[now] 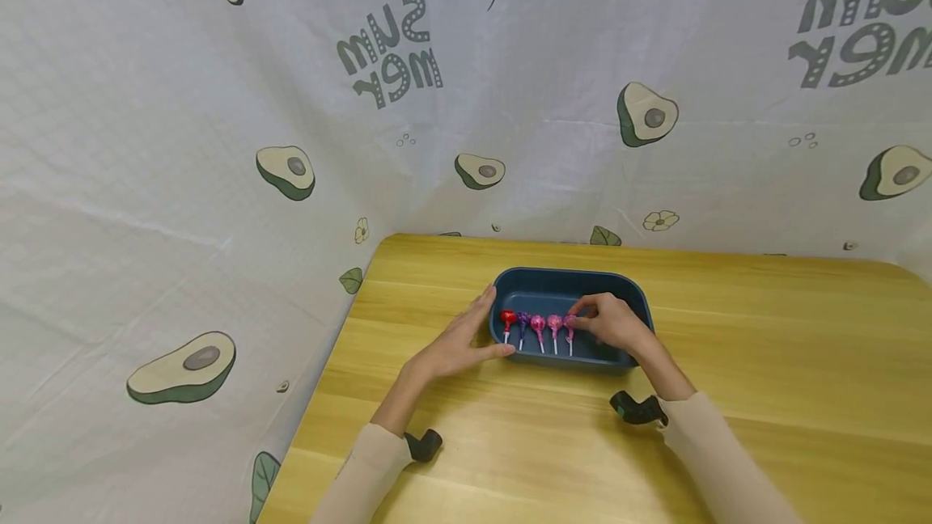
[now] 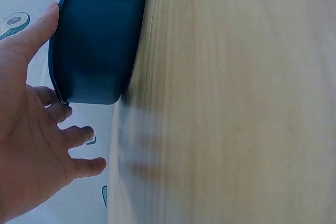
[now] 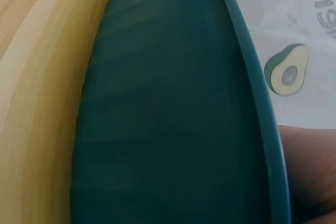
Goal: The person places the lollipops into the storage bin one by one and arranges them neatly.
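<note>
A dark blue rectangular bin (image 1: 582,358) sits on the table. Inside it, several lollipops stand in a row along the near side: a red lollipop (image 1: 507,318) at the left end, a purple lollipop (image 1: 523,319) beside it, then pink ones. My right hand (image 1: 610,320) reaches into the bin and pinches the wrapped head of the rightmost lollipop (image 1: 570,328). Spread fairly straight, my left hand (image 1: 455,346) touches the bin's left end, thumb at the near corner. In the right wrist view the bin's wall (image 3: 168,98) hides most of the right hand.
The wooden table (image 1: 524,443) has its left edge near my left arm. Behind and to the left hangs a white cloth (image 1: 553,103) printed with avocados. A black wrist device (image 1: 637,408) is on the right wrist, another black device (image 1: 424,445) on the left.
</note>
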The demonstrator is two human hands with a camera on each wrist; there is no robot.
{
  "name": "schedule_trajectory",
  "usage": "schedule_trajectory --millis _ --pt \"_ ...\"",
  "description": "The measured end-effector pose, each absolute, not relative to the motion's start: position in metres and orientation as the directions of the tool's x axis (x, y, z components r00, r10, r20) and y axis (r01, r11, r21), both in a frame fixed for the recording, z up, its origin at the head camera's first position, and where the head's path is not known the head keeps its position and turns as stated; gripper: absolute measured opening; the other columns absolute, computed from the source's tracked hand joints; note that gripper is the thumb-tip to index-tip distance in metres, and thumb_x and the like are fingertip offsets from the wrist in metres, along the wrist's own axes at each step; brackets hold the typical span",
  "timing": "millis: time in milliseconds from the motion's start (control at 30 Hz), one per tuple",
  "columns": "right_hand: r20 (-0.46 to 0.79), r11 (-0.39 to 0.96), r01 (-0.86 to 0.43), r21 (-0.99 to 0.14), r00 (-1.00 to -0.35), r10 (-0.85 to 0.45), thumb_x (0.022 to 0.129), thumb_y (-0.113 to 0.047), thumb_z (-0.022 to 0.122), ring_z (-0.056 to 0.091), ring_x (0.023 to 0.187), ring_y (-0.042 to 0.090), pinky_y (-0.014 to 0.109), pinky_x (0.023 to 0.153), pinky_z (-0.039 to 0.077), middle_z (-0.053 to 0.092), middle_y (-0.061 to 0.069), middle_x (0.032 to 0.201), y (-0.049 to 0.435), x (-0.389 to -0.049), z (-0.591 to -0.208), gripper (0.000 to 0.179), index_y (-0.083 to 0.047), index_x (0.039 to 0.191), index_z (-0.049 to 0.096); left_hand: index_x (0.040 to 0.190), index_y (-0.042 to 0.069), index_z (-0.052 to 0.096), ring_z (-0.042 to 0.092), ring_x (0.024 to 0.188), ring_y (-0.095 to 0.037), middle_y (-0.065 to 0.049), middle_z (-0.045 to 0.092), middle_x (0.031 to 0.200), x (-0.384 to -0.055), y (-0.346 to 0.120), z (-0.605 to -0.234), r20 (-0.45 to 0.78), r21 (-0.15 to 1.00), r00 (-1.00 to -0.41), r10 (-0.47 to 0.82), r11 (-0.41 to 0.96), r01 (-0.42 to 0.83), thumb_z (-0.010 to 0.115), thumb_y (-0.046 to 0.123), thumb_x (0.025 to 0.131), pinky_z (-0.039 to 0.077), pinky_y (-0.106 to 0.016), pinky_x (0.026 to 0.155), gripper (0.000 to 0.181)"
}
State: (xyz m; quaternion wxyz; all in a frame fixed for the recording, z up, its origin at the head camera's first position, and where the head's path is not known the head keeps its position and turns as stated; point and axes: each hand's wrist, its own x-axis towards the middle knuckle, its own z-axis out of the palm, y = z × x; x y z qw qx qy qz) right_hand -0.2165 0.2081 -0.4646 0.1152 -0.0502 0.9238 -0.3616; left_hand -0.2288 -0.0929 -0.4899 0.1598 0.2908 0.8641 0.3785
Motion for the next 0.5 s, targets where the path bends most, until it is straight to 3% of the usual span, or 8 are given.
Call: schedule_trajectory --millis 500 --pt "-0.194 0.729 0.022 -0.684 -0.969 -0.152 0.101 -0.021 0.068 0.056 0.054 0.016 0.032 0.056 0.048 0.070 0.014 0.084 0.2056 -0.2129 -0.4665 0.026 0.002 0.113 0.070 0.168 0.028 -0.003 0.004 0.164 -0.027 0.003 -0.002 0.177 -0.2300 -0.0935 -0.4903 -0.054 0.731 -0.777 0.627 0.555 0.397 0.064 0.063 0.095 0.009 -0.062 0.130 0.105"
